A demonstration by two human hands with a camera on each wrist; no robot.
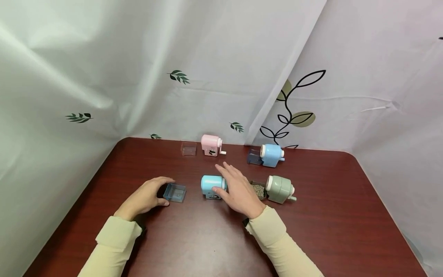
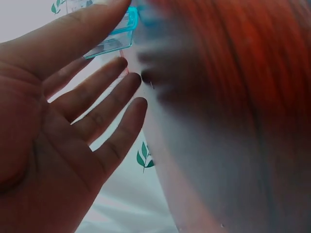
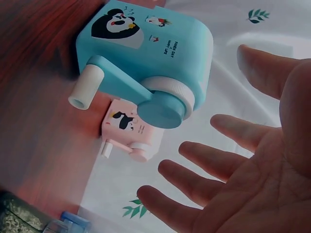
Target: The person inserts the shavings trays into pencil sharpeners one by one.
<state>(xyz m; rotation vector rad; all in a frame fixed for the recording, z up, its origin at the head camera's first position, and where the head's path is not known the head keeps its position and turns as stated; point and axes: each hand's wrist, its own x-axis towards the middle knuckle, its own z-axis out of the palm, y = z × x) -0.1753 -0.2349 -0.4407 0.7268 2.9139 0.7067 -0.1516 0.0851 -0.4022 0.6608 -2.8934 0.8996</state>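
On the table's left half, a clear blue pencil-sharpener drawer [image 1: 177,193] lies with nothing but small specks in it. My left hand [image 1: 147,195] is beside it, thumb and forefinger spread about its left end; whether they touch it I cannot tell. The light-blue pencil sharpener [image 1: 210,184] with a panda print stands to the drawer's right. Just right of that sharpener is my right hand [image 1: 239,192], its fingers extended and apart from the body in the right wrist view. A white-knobbed crank [image 3: 121,80] shows on the sharpener there.
Behind stand a pink sharpener [image 1: 210,145] with a clear drawer [image 1: 189,149] at its left, and a blue sharpener [image 1: 272,155] with its dark drawer [image 1: 254,157] out. A green sharpener [image 1: 279,189] stands at right, its drawer [image 1: 258,190] full of shavings. A patterned curtain [image 1: 221,84] hangs behind.
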